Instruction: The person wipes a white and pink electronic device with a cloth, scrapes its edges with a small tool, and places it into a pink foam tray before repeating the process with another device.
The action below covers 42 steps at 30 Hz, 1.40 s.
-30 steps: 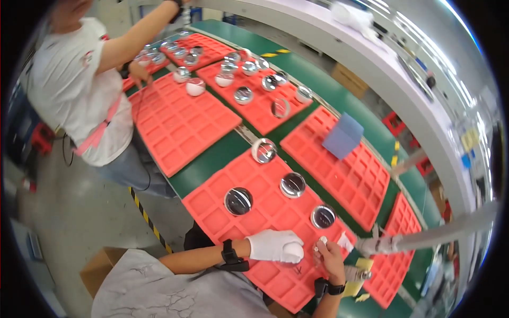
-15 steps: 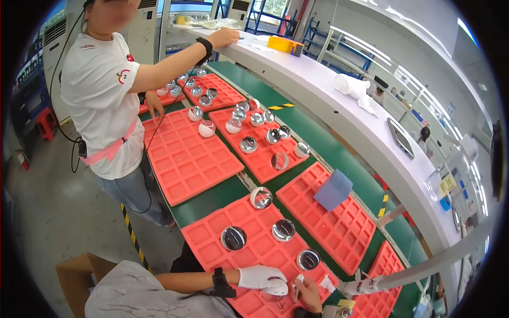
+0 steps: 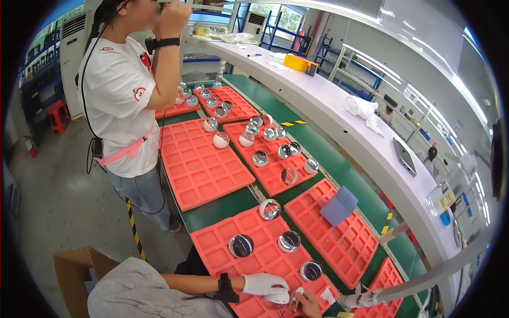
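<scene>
My left hand (image 3: 262, 284), in a white glove, curls over a clear glass ball (image 3: 277, 302) at the front of the nearest red tray (image 3: 220, 259). The ball is partly hidden under the fingers. Close beside it, my bare right hand (image 3: 308, 305) pinches a small white wad (image 3: 298, 293), maybe tissue or cloth, by the ball's right side. Several more glass balls stand in the same tray, such as one (image 3: 311, 271) just beyond my hands and another (image 3: 241, 245) farther left. A crumpled white scrap (image 3: 327, 295) lies right of my right hand.
Farther red trays (image 3: 204, 164) hold more balls on the green table (image 3: 212, 205). A blue-grey block (image 3: 339, 205) rests on the right tray. A white shelf (image 3: 328, 98) and a metal pole (image 3: 424, 276) run along the right. A co-worker (image 3: 119, 95) stands at the far left.
The co-worker has raised a hand from the shelf up toward the head. The view has shifted slightly. My hands stay at the same ball, the white wad still in my right fingers.
</scene>
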Each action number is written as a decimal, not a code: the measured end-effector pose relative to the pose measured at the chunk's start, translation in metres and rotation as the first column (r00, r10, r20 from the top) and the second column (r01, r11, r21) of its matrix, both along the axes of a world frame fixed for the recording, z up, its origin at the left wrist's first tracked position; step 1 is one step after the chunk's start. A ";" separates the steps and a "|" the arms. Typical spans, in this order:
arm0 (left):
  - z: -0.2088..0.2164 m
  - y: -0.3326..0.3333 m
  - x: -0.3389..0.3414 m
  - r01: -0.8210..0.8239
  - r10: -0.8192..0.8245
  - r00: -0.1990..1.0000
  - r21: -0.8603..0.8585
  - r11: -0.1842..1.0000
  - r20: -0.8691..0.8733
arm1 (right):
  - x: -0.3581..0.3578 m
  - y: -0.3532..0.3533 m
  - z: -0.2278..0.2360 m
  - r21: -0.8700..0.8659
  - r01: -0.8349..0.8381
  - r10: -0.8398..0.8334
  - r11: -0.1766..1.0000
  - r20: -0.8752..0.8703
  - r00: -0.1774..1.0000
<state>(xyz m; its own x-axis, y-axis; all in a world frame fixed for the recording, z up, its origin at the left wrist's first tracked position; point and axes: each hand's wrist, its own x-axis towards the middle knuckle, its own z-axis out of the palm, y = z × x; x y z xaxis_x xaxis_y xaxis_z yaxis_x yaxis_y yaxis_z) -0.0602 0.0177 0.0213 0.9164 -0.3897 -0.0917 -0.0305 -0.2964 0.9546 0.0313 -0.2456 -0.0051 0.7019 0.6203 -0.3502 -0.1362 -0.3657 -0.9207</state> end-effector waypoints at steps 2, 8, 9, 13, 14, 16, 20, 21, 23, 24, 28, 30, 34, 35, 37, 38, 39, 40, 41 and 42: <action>-0.002 -0.002 -0.003 -0.097 0.098 0.991 -0.014 0.995 0.088 | -0.004 0.003 0.008 -0.030 0.009 -0.009 1.000 0.004 1.000; 0.056 0.003 -0.028 -0.337 0.341 0.928 -0.050 0.940 0.148 | -0.067 0.000 0.067 -0.107 -0.066 0.120 0.992 0.646 0.754; 0.059 0.000 -0.030 -0.241 0.246 0.956 -0.051 0.969 0.158 | -0.078 0.006 0.074 -0.101 -0.087 0.131 0.991 0.645 0.753; 0.067 -0.003 -0.046 -0.084 0.101 0.961 -0.077 0.994 0.257 | -0.106 0.028 0.096 -0.131 -0.219 0.255 0.967 0.458 0.851; 0.068 -0.003 -0.050 -0.104 0.134 0.930 -0.106 0.989 0.341 | -0.108 0.031 0.097 -0.213 -0.203 0.282 0.956 0.460 0.842; 0.064 -0.002 -0.052 -0.128 0.175 0.891 -0.137 0.982 0.419 | -0.111 0.036 0.098 -0.372 -0.160 0.331 0.914 0.458 0.825; 0.054 -0.001 -0.051 -0.110 0.078 0.865 0.036 0.993 0.496 | -0.113 0.037 0.074 -0.278 -0.200 0.332 0.939 0.593 0.733; 0.056 0.002 -0.051 -0.096 0.050 0.860 0.065 0.993 0.508 | -0.117 0.035 0.070 -0.281 -0.204 0.337 0.938 0.588 0.736; 0.061 0.009 -0.053 -0.069 -0.007 0.847 0.123 0.990 0.532 | -0.123 0.031 0.063 -0.162 -0.158 0.223 0.974 0.575 0.787; 0.065 0.011 -0.054 -0.071 -0.004 0.848 0.120 0.990 0.531 | -0.125 0.030 0.061 -0.101 -0.129 0.164 0.986 0.565 0.809; 0.076 0.012 -0.059 -0.191 0.266 0.843 -0.201 0.961 0.468 | -0.133 0.028 0.054 0.134 0.002 -0.069 0.991 0.493 0.867; 0.071 0.007 -0.062 -0.155 0.311 0.941 -0.649 0.745 0.133 | -0.140 0.028 0.051 0.243 0.071 -0.174 0.967 0.434 0.884; 0.081 0.002 -0.079 -0.195 0.161 0.980 -0.727 0.658 -0.117 | -0.167 0.047 0.033 0.348 0.216 -0.321 0.912 0.279 0.905; 0.083 0.002 -0.082 -0.192 0.117 0.981 -0.679 0.708 -0.155 | -0.173 0.059 0.025 0.353 0.276 -0.362 0.894 0.207 0.909; 0.075 -0.005 -0.087 -0.223 0.128 0.974 -0.716 0.661 -0.185 | -0.174 0.066 0.025 0.352 0.331 -0.397 0.875 0.133 0.908; 0.069 -0.010 -0.090 -0.251 0.134 0.967 -0.748 0.614 -0.215 | -0.170 0.065 0.031 0.328 0.255 -0.323 0.910 0.172 0.931; 0.066 -0.011 -0.093 -0.280 0.138 0.959 -0.777 0.564 -0.246 | -0.168 0.063 0.036 0.300 0.177 -0.246 0.937 0.207 0.947; 0.065 -0.011 -0.096 -0.285 0.143 0.958 -0.776 0.563 -0.248 | -0.168 0.063 0.038 0.270 0.099 -0.166 0.958 0.240 0.957; 0.064 -0.010 -0.101 -0.315 0.133 0.947 -0.769 0.556 -0.292 | -0.169 0.064 0.037 0.270 0.093 -0.160 0.958 0.237 0.958; 0.064 -0.009 -0.105 -0.345 0.122 0.934 -0.762 0.549 -0.335 | -0.172 0.066 0.036 0.253 0.109 -0.196 0.961 0.348 0.917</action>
